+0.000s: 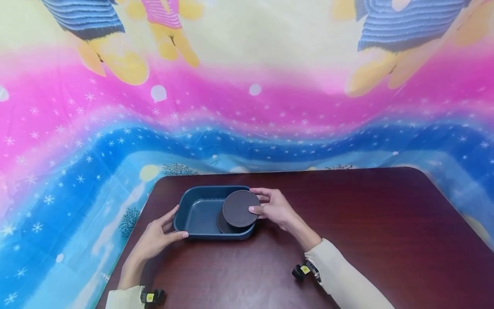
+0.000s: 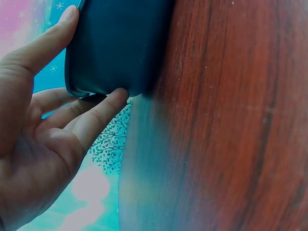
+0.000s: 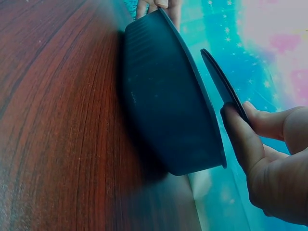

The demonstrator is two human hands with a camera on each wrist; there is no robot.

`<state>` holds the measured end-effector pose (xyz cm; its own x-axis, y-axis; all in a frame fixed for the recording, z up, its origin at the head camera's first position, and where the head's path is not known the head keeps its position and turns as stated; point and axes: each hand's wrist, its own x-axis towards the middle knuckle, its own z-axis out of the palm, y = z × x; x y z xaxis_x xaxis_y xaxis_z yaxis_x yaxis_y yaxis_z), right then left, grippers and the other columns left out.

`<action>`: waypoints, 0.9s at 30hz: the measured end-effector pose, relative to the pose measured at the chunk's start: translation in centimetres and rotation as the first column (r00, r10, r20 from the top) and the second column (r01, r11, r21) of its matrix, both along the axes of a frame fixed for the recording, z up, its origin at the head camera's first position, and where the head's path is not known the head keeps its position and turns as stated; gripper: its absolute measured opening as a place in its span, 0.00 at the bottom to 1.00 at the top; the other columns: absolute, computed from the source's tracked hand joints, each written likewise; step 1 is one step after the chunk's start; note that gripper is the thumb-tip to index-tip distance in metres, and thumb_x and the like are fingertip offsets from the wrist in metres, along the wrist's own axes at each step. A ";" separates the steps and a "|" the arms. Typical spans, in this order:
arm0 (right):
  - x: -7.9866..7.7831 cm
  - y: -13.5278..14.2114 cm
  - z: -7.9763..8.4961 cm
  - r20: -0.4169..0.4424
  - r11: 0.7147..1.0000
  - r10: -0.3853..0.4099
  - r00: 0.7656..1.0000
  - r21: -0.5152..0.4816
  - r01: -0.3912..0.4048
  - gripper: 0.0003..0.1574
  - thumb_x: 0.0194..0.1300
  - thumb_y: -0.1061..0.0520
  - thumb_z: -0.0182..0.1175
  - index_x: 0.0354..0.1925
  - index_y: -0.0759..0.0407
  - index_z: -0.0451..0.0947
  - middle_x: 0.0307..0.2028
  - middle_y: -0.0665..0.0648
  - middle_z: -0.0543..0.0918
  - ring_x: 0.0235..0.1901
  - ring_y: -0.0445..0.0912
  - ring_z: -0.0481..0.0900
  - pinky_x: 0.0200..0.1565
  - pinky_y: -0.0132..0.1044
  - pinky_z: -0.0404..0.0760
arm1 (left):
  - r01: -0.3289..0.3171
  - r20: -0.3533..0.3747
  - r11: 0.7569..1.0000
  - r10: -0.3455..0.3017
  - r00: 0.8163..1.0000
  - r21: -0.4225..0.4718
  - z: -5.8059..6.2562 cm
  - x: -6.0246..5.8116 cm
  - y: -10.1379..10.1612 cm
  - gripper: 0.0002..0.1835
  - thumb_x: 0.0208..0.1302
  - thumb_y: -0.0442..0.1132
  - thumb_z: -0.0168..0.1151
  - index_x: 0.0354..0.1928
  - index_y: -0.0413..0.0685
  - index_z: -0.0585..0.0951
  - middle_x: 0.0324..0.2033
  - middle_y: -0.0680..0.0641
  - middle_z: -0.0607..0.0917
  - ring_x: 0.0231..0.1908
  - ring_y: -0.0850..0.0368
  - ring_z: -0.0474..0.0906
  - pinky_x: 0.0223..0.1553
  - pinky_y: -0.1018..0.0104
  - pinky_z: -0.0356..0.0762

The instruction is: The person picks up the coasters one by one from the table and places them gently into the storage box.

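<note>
A dark blue-grey rectangular plastic bin (image 1: 200,236) stands on the table in the head view. My left hand (image 1: 156,236) holds its left end, thumb at the near corner and fingers around the far side. In the left wrist view the thumb (image 2: 60,36) lies against the bin's rim. Over the bin's right end, my right hand (image 1: 275,208) pinches a round brown coaster (image 1: 240,209) with a stitched edge. The right wrist view shows this coaster (image 3: 221,79) tilted, above the rim and apart from it. Another round coaster (image 1: 221,223) lies inside the bin, mostly hidden beneath the held one.
The dark red-brown wooden table (image 1: 366,223) extends to the right and toward the near side. A patterned cloth (image 1: 270,103) hangs behind its far edge and down the left side. Both wrists wear black straps with a small camera (image 1: 152,297).
</note>
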<state>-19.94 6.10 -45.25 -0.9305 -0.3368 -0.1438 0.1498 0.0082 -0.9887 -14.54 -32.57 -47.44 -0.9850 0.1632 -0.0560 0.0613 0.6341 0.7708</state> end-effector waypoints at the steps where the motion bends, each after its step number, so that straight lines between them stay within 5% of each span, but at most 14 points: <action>1: 0.0 -0.1 0.0 -0.002 1.000 0.000 1.000 0.001 0.000 0.41 0.67 0.72 0.69 0.76 0.63 0.72 0.61 0.72 0.85 0.43 0.48 0.92 0.47 0.48 0.93 | 0.000 0.000 1.000 0.000 1.000 0.000 0.0 0.0 0.0 0.52 0.67 0.48 0.77 0.86 0.50 0.58 0.81 0.35 0.66 0.74 0.34 0.73 0.58 0.52 0.89; 27: -0.4 -1.8 -0.3 -0.043 0.993 -0.033 0.999 0.116 0.038 0.40 0.65 0.70 0.73 0.74 0.60 0.76 0.59 0.69 0.88 0.42 0.49 0.93 0.43 0.44 0.93 | -0.006 -0.003 1.000 0.006 1.000 0.006 0.0 0.0 0.1 0.52 0.67 0.48 0.78 0.86 0.48 0.58 0.79 0.34 0.69 0.73 0.34 0.74 0.58 0.53 0.88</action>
<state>-20.30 4.31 -45.54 -0.9474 -0.2867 -0.1422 0.1119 0.1193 -0.9865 -14.54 -32.52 -47.40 -0.9861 0.1577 -0.0525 0.0595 0.6299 0.7744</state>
